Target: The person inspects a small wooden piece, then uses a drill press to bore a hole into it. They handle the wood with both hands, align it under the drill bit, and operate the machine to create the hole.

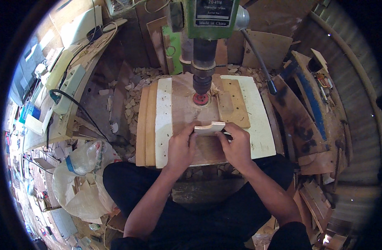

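Between my two hands is a small pale plywood piece [209, 130] with a curved notch in its upper edge, held just above the work table [164, 137]. My left hand [182, 146] grips its left end, fingers closed. At the other end my right hand [237, 145] pinches it between thumb and fingers. Beyond the piece, a red round cutter [200, 98] sits in the chuck [202, 79] of a green drill press [211, 21], close over a brown board [182, 112]. A wooden block fence [234, 102] lies right of the cutter.
The press's feed lever [262, 62] slants down at the right. A sack of wood offcuts [87, 175] stands by my left knee. On the left, a bench [80, 62] carries a power strip [71, 87] with a black cable. Wood scraps [137, 91] lie heaped behind the table.
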### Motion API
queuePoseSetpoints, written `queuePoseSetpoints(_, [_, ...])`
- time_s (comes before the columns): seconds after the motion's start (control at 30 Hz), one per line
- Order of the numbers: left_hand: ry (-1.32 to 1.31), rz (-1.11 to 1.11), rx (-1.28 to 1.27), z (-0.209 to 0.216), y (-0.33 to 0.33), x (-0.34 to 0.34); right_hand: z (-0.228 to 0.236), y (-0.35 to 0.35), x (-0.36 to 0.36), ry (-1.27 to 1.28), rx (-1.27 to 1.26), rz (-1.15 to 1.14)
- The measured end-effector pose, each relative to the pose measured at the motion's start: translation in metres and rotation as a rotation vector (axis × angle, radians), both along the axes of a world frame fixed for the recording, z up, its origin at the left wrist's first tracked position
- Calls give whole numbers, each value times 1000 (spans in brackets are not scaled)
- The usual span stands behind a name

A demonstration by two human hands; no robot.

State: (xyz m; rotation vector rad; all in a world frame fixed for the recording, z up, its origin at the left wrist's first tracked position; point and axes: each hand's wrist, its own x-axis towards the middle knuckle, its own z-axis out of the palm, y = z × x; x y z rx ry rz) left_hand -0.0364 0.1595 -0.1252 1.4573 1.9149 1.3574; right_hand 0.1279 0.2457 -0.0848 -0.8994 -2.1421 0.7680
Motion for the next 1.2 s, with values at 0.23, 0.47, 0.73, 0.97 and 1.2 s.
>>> queuePoseSetpoints(0.23, [52, 10, -9, 1, 1, 1, -4, 1, -2, 11, -4, -14])
queuePoseSetpoints(0.47, [38, 17, 32, 5, -1, 2, -6, 2, 0, -11, 23, -13])
queuePoseSetpoints(0.73, [-13, 31, 1, 13, -1, 0, 0, 2, -1, 9, -19, 2])
queuePoseSetpoints(0.97, [337, -111, 460, 85, -33, -2, 46, -5, 23, 311, 264, 226])
queuePoseSetpoints(1.2, [485, -124, 638, 106, -42, 8, 62, -9, 27, 436, 420, 331])
